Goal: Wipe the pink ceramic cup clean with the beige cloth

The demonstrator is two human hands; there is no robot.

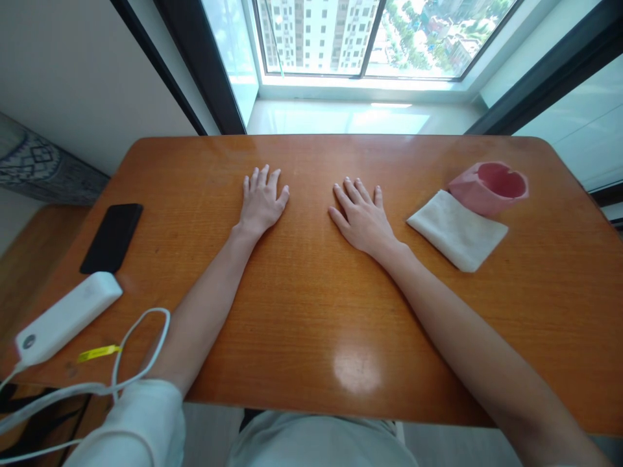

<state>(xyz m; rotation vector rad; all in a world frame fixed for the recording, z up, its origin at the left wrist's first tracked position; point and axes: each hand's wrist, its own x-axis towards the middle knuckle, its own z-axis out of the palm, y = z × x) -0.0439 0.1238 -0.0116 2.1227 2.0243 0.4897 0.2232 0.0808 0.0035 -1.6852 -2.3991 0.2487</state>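
Observation:
My left hand (pixel 261 202) lies flat on the wooden table (pixel 302 311), palm down with its fingers spread, holding nothing. To its right, my right hand (pixel 363 217) rests the same way, fingers apart on the tabletop. A folded white cloth (pixel 460 230) is the thing nearest my right hand, a little to its right and not touched. Just behind the cloth, and close against it, stands a pink container (pixel 487 188) with an uneven, open rim. Its inside looks bare from here.
At the left edge lie a black phone (pixel 111 238) and a white power strip (pixel 68 318). The strip's white cable (pixel 141 373), with a yellow tag (pixel 98 353), loops against my left forearm. Beyond the far table edge is a window (pixel 363 39) with a sill.

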